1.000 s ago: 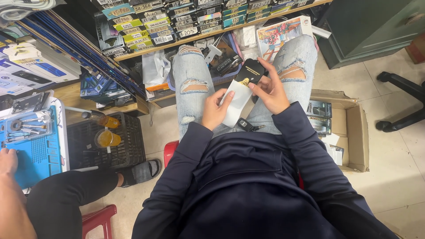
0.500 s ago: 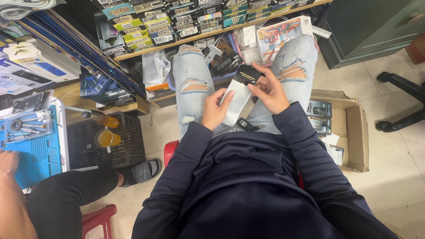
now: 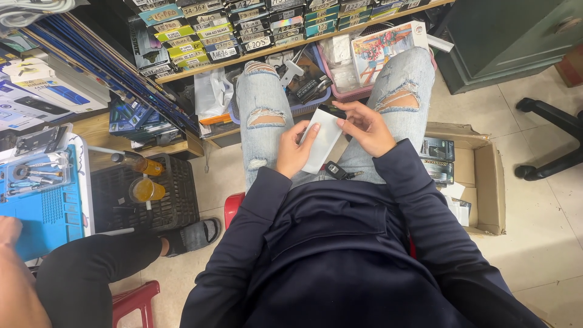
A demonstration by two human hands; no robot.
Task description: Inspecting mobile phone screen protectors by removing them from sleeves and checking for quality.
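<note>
Gripping white sleeve [image 3: 320, 141]: left hand [image 3: 293, 153], right hand [image 3: 368, 129]

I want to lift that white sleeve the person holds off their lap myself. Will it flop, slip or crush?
The white sleeve looks flat and straight between the left hand and right hand, so probably fairly stiff. It seems thin, likely light. The black insert peeks from its top end and might slide out if tipped.

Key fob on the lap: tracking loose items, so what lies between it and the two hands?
Head view: the white sleeve held by left hand and right hand sits just above key fob.
</note>
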